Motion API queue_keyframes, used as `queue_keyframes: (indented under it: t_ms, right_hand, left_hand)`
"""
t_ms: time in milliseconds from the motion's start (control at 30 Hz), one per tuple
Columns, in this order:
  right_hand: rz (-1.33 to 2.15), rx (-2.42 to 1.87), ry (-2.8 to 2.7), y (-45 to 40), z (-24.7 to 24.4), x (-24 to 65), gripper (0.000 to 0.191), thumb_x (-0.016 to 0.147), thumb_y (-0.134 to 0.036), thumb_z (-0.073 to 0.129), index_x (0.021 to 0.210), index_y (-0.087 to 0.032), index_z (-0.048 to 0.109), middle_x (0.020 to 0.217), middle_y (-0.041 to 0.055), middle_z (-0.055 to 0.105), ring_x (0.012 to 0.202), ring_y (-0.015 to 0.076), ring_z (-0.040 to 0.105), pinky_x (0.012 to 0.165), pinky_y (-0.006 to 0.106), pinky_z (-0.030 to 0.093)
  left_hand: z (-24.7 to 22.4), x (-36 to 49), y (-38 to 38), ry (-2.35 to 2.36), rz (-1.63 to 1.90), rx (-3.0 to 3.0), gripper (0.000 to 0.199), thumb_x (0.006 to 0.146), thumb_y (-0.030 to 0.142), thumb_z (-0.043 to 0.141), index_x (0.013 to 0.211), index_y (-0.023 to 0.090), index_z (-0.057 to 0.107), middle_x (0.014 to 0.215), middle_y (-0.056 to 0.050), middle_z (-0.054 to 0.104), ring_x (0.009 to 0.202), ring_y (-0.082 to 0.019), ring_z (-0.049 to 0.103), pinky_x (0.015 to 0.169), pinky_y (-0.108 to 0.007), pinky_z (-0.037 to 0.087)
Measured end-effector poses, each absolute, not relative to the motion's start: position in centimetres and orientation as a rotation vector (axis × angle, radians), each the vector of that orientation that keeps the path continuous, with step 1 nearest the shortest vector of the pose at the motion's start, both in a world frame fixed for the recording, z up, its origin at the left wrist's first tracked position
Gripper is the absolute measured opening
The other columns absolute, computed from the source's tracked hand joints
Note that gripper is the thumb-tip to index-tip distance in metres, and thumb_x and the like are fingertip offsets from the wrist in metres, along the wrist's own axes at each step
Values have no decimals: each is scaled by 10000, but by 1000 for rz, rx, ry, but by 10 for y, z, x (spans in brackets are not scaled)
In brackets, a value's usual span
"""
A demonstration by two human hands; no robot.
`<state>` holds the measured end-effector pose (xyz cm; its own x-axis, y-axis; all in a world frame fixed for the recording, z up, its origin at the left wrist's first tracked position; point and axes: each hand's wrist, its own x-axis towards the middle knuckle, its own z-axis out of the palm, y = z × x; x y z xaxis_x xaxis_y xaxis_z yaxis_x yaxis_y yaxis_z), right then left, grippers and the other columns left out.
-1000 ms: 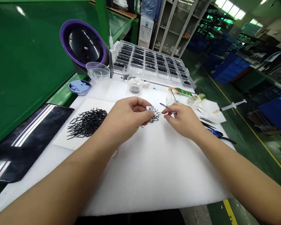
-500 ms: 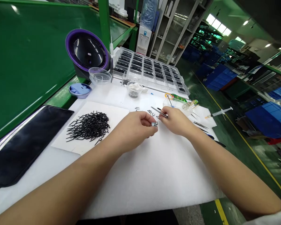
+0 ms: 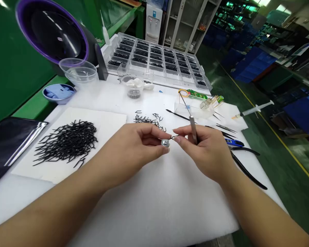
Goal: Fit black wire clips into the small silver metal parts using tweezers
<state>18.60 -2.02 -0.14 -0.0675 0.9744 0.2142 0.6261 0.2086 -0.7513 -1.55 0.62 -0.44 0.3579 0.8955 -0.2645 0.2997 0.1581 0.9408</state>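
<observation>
White foam-topped table (image 3: 154,206) fills the lower frame; clear plastic compartment tray (image 3: 167,76) top centre. Mid-frame, left hand (image 3: 135,145) partly blocks loose black wires (image 3: 145,119); right hand (image 3: 208,149) cradles a slim silver metal tool (image 3: 193,129), apparently freeing its fingertips. Left fingers pinch a small shiny metal part (image 3: 165,142); right fingertips, one thin black wire (image 3: 173,137).

A little black piece (image 3: 173,137) is now in the right hand (image 3: 208,147).
The thumb and finger pinch it just beside the shiny piece (image 3: 165,142) in the left hand (image 3: 134,151). A second ago there was a gap between the hands; now their fingertips nearly meet. The metal tool (image 3: 193,128) pointed left before, but now it tips up steeply, its thin end toward the far side.
</observation>
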Motion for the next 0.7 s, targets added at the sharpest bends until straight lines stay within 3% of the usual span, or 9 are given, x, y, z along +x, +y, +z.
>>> queue_keyframes:
  t_ms: [167,367,433,533,700]
  right_hand:
    - [574,-1423,-1965,-20,1,190,161,929,-154,644,896,-225,784,776,-12,663,690,115,584,629,255,456]
    - [493,-1529,-1818,-28,9,186,123,784,-97,696,746,-212,722,1104,17,740,545,71,544,470,250,404]
    - [510,-1544,-1825,-32,12,182,132,749,-92,697,709,-218,703,1096,8,750,655,109,633,460,239,399]
    - [550,-1598,-1866,-35,14,176,121,738,-110,689,719,-229,694,1041,-10,769,836,161,699,566,244,478]
    - [620,-1705,-1837,-38,18,172,119,745,-155,665,696,-259,694,884,-65,787,743,136,709,650,239,535]
  left_hand:
    - [-5,-18,6,1206,588,1448,193,770,411,817,944,329,796,723,29,745,684,-158,676,562,-233,477]
    - [-8,-13,5,1250,577,1478,174,774,379,800,926,308,755,757,39,766,692,-166,706,548,-241,485]
    - [-8,-11,4,1217,575,1460,160,781,368,792,911,291,740,797,33,783,723,-178,726,565,-250,502]
    - [-8,-11,4,1125,568,1454,103,812,334,759,890,274,729,840,30,792,768,-182,744,613,-256,540]
    - [-7,-8,2,1084,585,1451,54,803,273,750,839,264,710,781,61,780,709,-148,737,586,-225,545]
